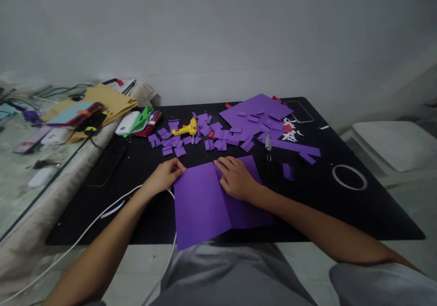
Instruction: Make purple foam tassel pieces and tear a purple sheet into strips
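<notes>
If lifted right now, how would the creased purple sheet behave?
The purple sheet looks thin, so probably light. It would likely hinge at the crease beside the right hand. Its near left corner appears to overhang the table and might droop.

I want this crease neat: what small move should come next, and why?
I'd probably slide the right hand toward the body along the crease in the purple paper: that hand rests at the crease's far end, while the left hand holds the far left corner.
</notes>
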Demonstrator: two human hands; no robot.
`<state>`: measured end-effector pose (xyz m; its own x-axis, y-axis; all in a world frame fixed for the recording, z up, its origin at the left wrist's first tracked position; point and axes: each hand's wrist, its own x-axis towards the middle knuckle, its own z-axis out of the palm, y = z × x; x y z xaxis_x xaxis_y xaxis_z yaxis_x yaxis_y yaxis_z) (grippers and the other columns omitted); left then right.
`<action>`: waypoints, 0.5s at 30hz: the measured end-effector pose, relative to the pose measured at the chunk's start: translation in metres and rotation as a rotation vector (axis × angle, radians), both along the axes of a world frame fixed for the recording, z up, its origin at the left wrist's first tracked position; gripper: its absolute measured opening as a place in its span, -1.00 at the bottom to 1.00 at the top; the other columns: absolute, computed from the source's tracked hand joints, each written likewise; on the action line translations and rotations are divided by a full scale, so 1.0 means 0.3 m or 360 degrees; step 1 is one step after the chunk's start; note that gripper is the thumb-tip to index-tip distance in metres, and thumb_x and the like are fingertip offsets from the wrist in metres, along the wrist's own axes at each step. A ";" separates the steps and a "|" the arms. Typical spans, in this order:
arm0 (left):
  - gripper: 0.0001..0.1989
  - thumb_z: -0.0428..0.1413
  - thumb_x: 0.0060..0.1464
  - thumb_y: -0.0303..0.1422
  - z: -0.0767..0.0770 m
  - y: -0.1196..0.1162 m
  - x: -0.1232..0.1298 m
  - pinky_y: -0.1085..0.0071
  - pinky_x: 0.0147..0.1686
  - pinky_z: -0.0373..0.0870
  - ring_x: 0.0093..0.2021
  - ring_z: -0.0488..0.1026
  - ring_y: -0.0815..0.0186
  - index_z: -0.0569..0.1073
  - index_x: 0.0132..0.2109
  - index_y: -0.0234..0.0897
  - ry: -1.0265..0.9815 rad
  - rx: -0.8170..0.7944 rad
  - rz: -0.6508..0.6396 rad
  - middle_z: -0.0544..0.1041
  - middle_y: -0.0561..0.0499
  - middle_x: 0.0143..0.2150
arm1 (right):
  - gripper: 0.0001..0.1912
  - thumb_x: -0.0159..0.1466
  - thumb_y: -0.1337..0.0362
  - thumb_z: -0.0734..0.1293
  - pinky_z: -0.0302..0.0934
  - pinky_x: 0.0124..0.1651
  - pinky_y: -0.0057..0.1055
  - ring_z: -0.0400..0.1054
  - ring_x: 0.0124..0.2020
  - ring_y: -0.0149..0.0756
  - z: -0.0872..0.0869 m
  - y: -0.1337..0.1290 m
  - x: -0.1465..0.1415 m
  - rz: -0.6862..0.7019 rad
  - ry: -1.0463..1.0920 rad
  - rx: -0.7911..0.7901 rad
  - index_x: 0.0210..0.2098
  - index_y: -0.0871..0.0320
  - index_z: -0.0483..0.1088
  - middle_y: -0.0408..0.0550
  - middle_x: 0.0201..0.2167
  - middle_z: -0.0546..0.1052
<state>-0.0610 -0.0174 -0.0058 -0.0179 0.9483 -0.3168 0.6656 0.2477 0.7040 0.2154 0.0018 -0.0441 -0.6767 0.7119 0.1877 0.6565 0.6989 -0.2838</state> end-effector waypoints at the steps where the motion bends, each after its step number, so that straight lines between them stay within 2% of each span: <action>1: -0.74 0.16 0.09 -0.15 0.000 -0.002 -0.002 0.47 -0.73 0.33 -0.58 0.40 0.32 0.46 -0.25 -0.28 -0.0014 -0.0003 0.0007 0.45 0.03 -0.44 | -0.42 0.35 0.35 0.18 0.15 0.26 -0.05 0.18 0.25 0.02 -0.001 0.000 0.000 0.0002 0.0002 0.0000 0.33 0.36 0.28 0.21 0.28 0.38; 8: -0.69 0.22 0.04 -0.11 -0.015 -0.003 -0.023 0.46 -0.73 0.34 -0.61 0.37 0.36 0.46 -0.25 -0.30 -0.0162 -0.0028 0.0037 0.44 0.05 -0.46 | -0.44 0.36 0.35 0.18 0.17 0.28 -0.02 0.21 0.24 0.04 -0.005 0.007 -0.001 -0.0002 0.0019 0.0005 0.32 0.36 0.29 0.21 0.27 0.39; 11: -0.60 0.27 0.00 -0.05 -0.029 0.004 -0.032 0.45 -0.72 0.34 -0.65 0.35 0.39 0.43 -0.21 -0.29 -0.0350 0.0001 0.0108 0.43 0.10 -0.47 | -0.45 0.36 0.36 0.18 0.18 0.31 0.01 0.19 0.27 0.06 0.001 0.013 0.001 -0.0043 0.0073 0.0002 0.32 0.38 0.30 0.22 0.29 0.38; 15: -0.43 0.38 -0.13 -0.04 -0.044 0.020 -0.041 0.43 -0.61 0.39 -0.64 0.41 0.35 0.41 -0.08 -0.28 -0.0640 0.0045 0.0210 0.45 0.15 -0.52 | -0.51 0.40 0.38 0.13 0.13 0.40 -0.02 0.20 0.32 0.01 0.015 -0.003 0.027 -0.0091 0.0196 0.0015 0.26 0.40 0.36 0.26 0.29 0.38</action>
